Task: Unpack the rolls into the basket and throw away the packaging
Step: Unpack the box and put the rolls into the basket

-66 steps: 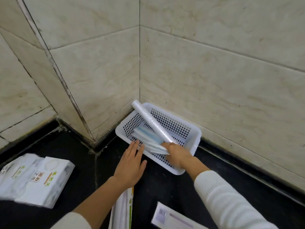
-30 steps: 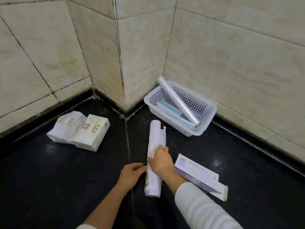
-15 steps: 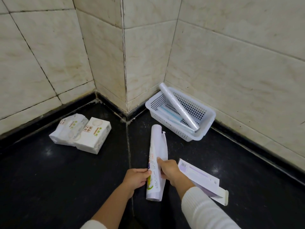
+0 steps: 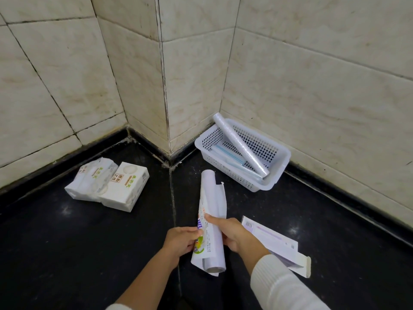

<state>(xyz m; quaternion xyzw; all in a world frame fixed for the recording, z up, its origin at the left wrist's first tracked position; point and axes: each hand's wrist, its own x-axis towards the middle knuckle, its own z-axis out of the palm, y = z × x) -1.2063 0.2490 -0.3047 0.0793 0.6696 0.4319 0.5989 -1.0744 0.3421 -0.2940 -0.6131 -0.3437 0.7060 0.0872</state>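
Note:
A long white roll (image 4: 211,209) in a printed paper wrapper is held above the black floor, pointing away from me. My left hand (image 4: 181,241) pinches the wrapper's printed edge on the left side. My right hand (image 4: 233,234) grips the roll from the right. The wrapper has come loose along the roll's right side. A white perforated basket (image 4: 277,166) stands in the wall corner beyond, holding a clear-wrapped roll (image 4: 240,144) propped on its rim and a flat blue-edged pack (image 4: 228,156).
An opened flat purple-and-white carton (image 4: 279,245) lies on the floor right of my right hand. Two white tissue packs (image 4: 109,185) lie to the left. Tiled walls with a jutting corner close off the far side.
My right hand left the roll in the basket and came back. Both hands took hold of the wrapped roll on the floor and lifted its near end slightly.

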